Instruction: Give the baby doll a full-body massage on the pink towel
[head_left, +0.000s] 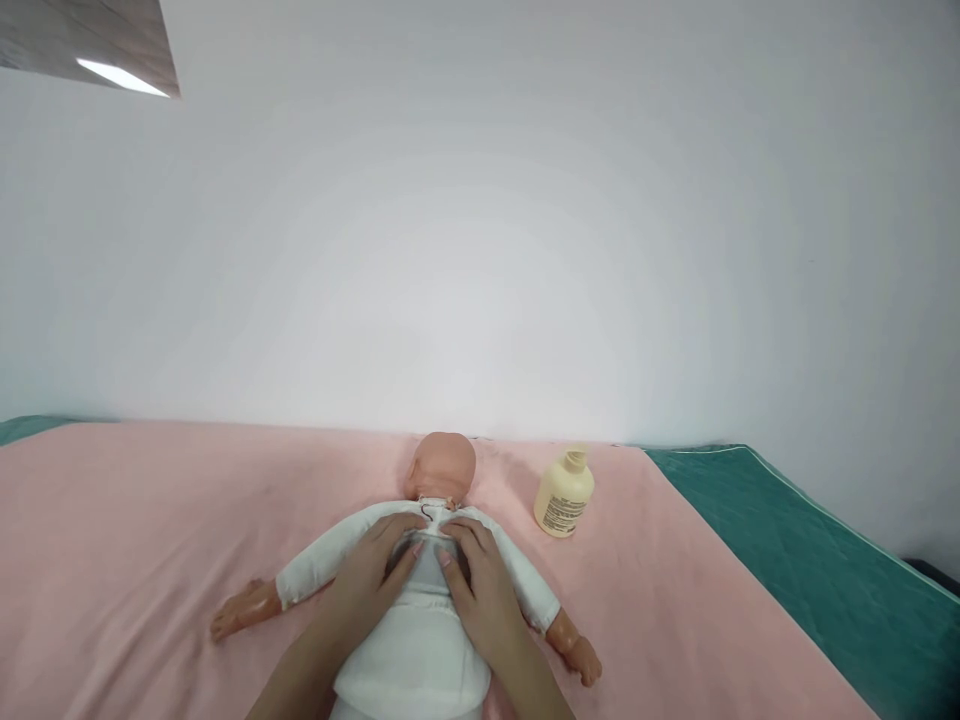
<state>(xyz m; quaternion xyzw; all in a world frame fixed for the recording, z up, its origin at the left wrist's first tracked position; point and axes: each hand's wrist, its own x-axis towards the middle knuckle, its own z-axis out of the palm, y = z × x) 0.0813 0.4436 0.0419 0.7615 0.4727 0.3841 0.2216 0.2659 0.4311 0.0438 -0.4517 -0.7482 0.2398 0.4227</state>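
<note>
A baby doll (420, 640) with a white cloth body lies stretched out in the lower middle, its arms spread to both sides. Its bald head (444, 466) points toward the wall, and no facial features show. My left hand (379, 565) rests on the left side of the doll's upper torso, fingers extended and thumb apart. On the right side, my right hand (480, 575) lies in a mirrored pose, fingers stretched toward the neck. Between the two thumbs shows a greyish patch on the torso. Neither hand grasps anything.
A pale yellow bottle (564, 495) with a printed label stands right of the doll's head. Under everything spreads a pink sheet (165, 520), over a green cover (817, 560) visible at the right. A white wall (480, 220) rises behind.
</note>
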